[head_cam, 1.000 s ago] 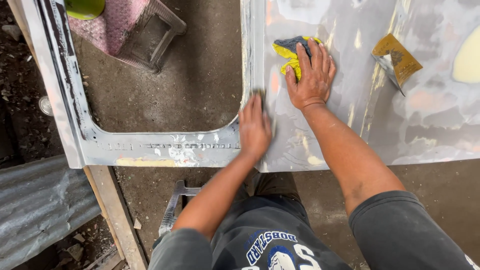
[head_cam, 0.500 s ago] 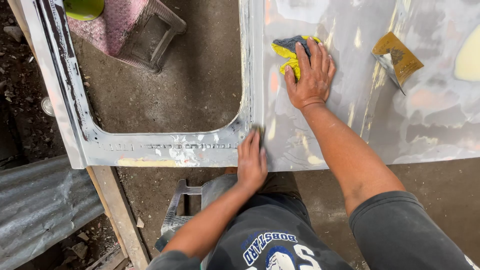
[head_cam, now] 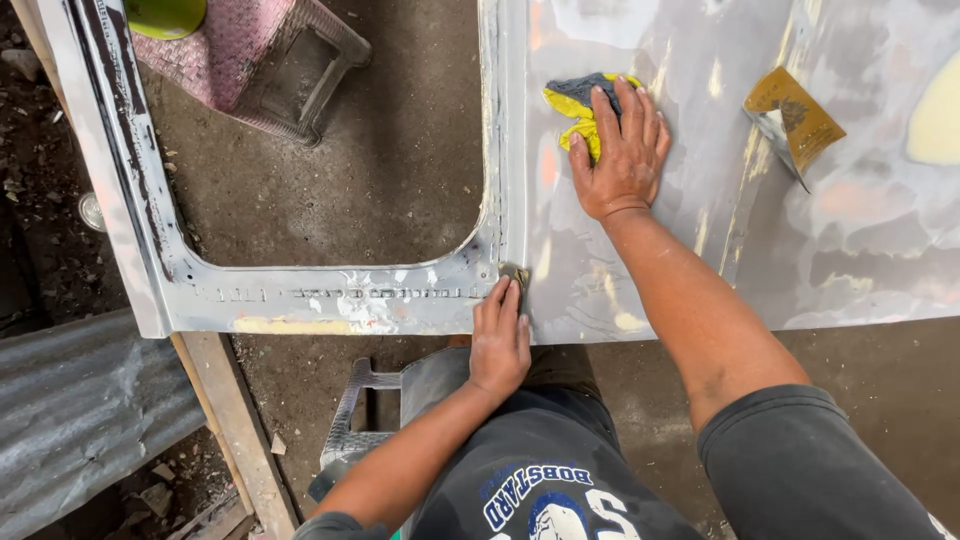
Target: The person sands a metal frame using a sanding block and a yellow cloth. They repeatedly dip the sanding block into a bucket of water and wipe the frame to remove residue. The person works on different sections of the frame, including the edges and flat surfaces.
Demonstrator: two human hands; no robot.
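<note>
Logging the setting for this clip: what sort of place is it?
Probably an informal car body repair yard: a sanded, filler-patched door panel, folded sandpaper lying on it, and a bare dirt floor.

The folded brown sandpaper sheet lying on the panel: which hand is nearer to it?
The right hand. It rests flat on a yellow sponge, left of the sandpaper sheet, apart from it. The left hand is farther, at the panel's near edge.
</note>
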